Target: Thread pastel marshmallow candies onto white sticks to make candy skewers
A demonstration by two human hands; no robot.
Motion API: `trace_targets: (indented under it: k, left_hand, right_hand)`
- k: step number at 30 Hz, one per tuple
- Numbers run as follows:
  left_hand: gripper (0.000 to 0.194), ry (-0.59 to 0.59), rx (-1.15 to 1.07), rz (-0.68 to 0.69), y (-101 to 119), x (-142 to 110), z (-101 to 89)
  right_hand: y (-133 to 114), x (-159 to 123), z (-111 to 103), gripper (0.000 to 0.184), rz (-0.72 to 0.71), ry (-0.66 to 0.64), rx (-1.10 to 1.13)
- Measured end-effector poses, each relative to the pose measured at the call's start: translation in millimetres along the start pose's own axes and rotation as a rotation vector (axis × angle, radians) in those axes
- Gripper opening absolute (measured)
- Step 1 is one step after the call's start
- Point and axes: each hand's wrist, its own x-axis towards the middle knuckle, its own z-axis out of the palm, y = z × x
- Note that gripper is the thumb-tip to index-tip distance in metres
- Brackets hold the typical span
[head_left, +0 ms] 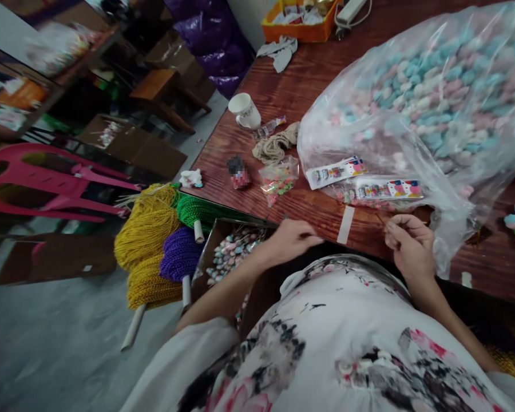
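At the table's front edge, my left hand [292, 240] hovers with its fingers curled together; what they hold, if anything, is hidden. To the right, my right hand [412, 243] pinches thumb against forefinger near a thin dark line, too fine to name. Between the hands a white paper strip [345, 225] lies on the wooden table [278, 86]. Just beyond it are printed packets [386, 188]. A large clear plastic bag [326, 129] of pink, blue and white puffs stands behind them. Below my left hand, an open box holds pastel puff pieces [236, 252].
Left of the table are yellow cord [146, 229], green cord [199, 210] and purple cord [181, 254] on tubes. A pink chair [47, 180] stands further left. On the table are a white mug [244, 110], a candy bag [278, 180] and an orange tray [298, 33].
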Motion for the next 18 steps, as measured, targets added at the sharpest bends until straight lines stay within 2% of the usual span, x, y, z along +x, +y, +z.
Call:
trace_targets:
  k: [2, 4, 6, 8, 11, 14, 18]
  left_hand:
    - [0.031, 0.157, 0.112, 0.175, 36, 56, 16.5]
    - [0.03, 0.258, 0.183, 0.228, 65, 113, 24.7]
    - [0.026, 0.247, 0.234, 0.29, 84, 158, 28.8]
    - [0.021, 0.22, 0.304, 0.313, 94, 184, 34.2]
    - [0.02, 0.181, 0.431, 0.346, 98, 189, 46.6]
    - [0.027, 0.175, 0.551, 0.374, 87, 181, 53.4]
    - [0.027, 0.292, 0.574, 0.429, 72, 183, 51.6]
  right_hand:
    - [-7, -5, 6, 0.004, -0.145, -0.051, -0.176]
    - [-14, -11, 5, 0.003, -0.375, -0.118, -0.449]
    - [-20, -16, -5, 0.011, -0.601, -0.166, -0.673]
    - [-24, -21, -23, 0.018, -0.732, -0.154, -0.794]
    - [-24, -30, -59, 0.02, -0.771, 0.014, -0.916]
    - [-24, -36, -101, 0.013, -0.734, 0.252, -1.032]
    - [-31, -35, -159, 0.009, -0.636, 0.527, -1.311]
